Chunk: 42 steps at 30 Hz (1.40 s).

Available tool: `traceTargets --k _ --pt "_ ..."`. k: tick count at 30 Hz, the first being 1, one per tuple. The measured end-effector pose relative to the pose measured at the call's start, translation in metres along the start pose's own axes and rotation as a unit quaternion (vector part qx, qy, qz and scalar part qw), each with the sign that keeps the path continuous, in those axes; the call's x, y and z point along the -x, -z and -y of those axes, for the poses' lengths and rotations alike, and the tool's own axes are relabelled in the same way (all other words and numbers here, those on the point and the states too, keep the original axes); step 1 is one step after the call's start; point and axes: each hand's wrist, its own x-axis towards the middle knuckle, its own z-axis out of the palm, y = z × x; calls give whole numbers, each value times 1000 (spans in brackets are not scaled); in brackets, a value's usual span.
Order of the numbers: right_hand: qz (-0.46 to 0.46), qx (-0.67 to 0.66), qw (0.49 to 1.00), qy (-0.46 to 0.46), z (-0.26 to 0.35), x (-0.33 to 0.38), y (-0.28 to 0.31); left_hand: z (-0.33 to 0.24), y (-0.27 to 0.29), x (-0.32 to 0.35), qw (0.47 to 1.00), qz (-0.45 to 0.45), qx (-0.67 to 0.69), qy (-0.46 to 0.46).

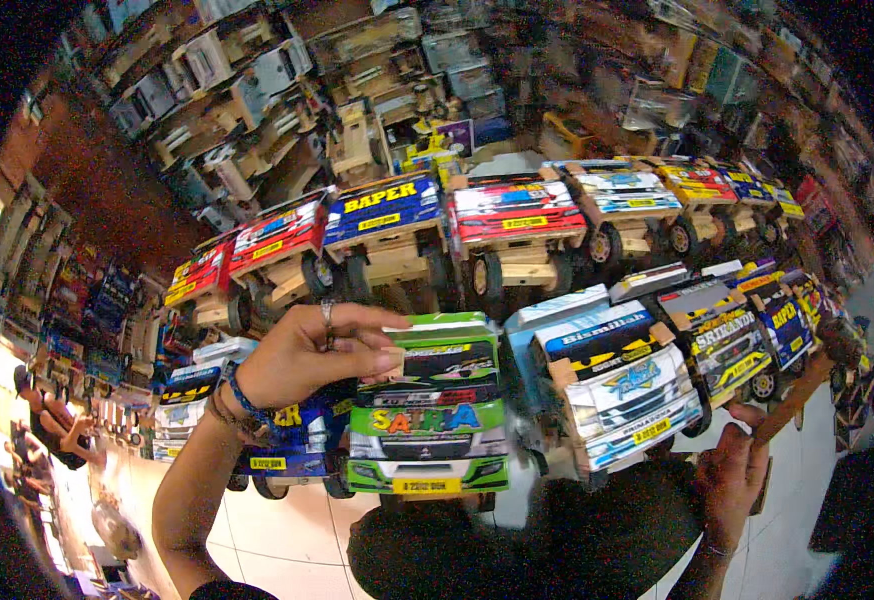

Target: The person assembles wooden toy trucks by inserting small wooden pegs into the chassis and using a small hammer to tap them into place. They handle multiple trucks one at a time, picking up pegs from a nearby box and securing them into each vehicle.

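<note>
A green toy truck (427, 410) with a white bumper and yellow plate faces me in the lower middle. My left hand (302, 350) comes in from the left, thumb and forefinger closed on its upper left corner. Just right of it stands a white and light-blue toy truck (627, 385), tilted a little. Beyond that, my right hand (732, 475) has its fingers curled at the near end of a wooden plank (797, 400) edging the row. Part of a blue toy truck (292, 440) is hidden behind my left wrist.
Behind runs a raised row of toy trucks, among them a blue one (382, 212) and a red one (517, 212). Shelves (257, 125) packed with unpainted wooden bodies fill the background. Pale floor tiles (287, 530) lie below; other people (52, 425) are at far left.
</note>
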Motion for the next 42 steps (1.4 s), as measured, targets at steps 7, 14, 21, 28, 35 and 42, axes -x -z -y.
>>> traceTargets --k 7,14,21,28,35,42 --pt "-58 -7 998 8 8 -2 -13 22 31 25 988 55 -145 -9" --pt "-64 -8 998 10 23 16 -32 29 42 18 989 94 -115 1" --pt "105 52 993 -10 46 24 -44 26 50 3 981 172 -74 45" --pt "143 91 985 -14 57 22 -64 41 52 -1 983 156 -98 -26" --pt "235 174 956 -31 70 9 -77 54 54 -1 982 148 -79 -85" --pt "331 138 932 -45 87 6 -110 56 53 -4 975 132 -131 -122"
